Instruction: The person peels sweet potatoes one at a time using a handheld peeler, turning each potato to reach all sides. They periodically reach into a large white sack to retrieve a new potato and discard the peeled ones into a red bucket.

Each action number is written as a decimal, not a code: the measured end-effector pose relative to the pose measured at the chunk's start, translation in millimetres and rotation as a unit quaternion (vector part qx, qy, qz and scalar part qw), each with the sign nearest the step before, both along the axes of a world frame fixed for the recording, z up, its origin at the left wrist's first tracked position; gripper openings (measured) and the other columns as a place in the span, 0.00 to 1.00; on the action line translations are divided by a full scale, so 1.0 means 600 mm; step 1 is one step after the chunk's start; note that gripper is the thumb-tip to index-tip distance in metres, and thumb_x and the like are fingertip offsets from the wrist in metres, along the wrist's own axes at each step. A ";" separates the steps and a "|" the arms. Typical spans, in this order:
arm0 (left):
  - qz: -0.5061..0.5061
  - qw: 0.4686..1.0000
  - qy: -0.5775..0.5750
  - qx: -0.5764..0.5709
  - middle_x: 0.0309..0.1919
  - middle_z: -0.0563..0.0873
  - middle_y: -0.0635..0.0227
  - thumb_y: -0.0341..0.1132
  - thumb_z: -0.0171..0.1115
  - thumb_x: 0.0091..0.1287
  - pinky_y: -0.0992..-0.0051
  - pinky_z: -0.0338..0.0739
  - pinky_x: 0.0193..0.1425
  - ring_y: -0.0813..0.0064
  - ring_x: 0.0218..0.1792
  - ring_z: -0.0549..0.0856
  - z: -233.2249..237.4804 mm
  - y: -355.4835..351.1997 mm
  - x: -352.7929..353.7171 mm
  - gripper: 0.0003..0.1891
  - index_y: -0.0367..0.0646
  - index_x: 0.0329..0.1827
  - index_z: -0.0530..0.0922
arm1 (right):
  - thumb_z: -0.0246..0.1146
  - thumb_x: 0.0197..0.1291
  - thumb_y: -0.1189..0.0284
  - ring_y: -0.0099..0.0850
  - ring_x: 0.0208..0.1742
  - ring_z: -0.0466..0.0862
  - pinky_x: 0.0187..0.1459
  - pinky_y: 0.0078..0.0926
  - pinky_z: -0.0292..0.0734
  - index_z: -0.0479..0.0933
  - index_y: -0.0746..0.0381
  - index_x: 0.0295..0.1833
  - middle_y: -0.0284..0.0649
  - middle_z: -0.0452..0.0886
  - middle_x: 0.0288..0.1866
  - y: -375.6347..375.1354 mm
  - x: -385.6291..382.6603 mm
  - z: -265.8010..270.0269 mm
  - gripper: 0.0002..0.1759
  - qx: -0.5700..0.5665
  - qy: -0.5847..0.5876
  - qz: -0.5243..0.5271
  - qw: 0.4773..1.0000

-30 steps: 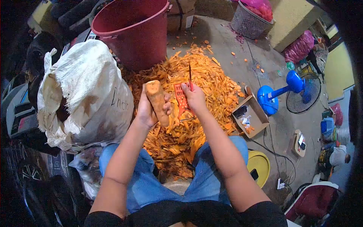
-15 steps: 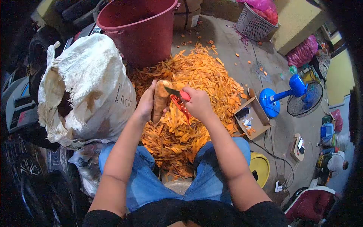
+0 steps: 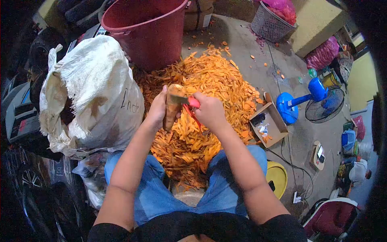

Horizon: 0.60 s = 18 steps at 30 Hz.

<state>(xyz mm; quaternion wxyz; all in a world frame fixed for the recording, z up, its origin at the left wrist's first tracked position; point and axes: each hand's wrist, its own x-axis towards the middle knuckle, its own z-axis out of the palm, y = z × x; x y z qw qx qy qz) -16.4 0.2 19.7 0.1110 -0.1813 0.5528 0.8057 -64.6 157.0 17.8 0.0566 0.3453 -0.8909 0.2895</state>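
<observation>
The left hand (image 3: 157,109) was closed around a carrot (image 3: 171,113), its broad end pointing away from the person, while the right hand (image 3: 209,109) gripped a knife (image 3: 185,100) across it and a red peeler (image 3: 194,116). Peelings (image 3: 217,76) were heaped beyond. The carrot was judged stiff, fairly heavy, possibly slippery, and best grasped low, clear of the blade.

From here I lose most of the left hand's (image 3: 157,109) fingers behind the brown root (image 3: 171,113). The right hand (image 3: 210,111) covers part of the knife (image 3: 180,99) handle and some of the red tool (image 3: 195,117). The frame's top edge cuts the maroon tub (image 3: 153,44) and pink bag (image 3: 283,10). At right, the items (image 3: 263,130) inside the cardboard tray (image 3: 278,125) are too small for me to identify.
</observation>
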 end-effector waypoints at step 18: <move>0.078 0.861 0.158 0.478 0.51 0.67 0.54 0.46 0.45 0.57 0.56 0.54 0.59 0.56 0.56 0.62 -0.018 0.003 0.005 0.15 0.44 0.37 0.70 | 0.51 0.56 0.65 0.20 0.25 0.70 0.28 0.19 0.66 0.71 0.66 0.32 0.33 0.73 0.24 -0.018 -0.034 -0.090 0.13 -0.433 -0.488 -0.203 0.730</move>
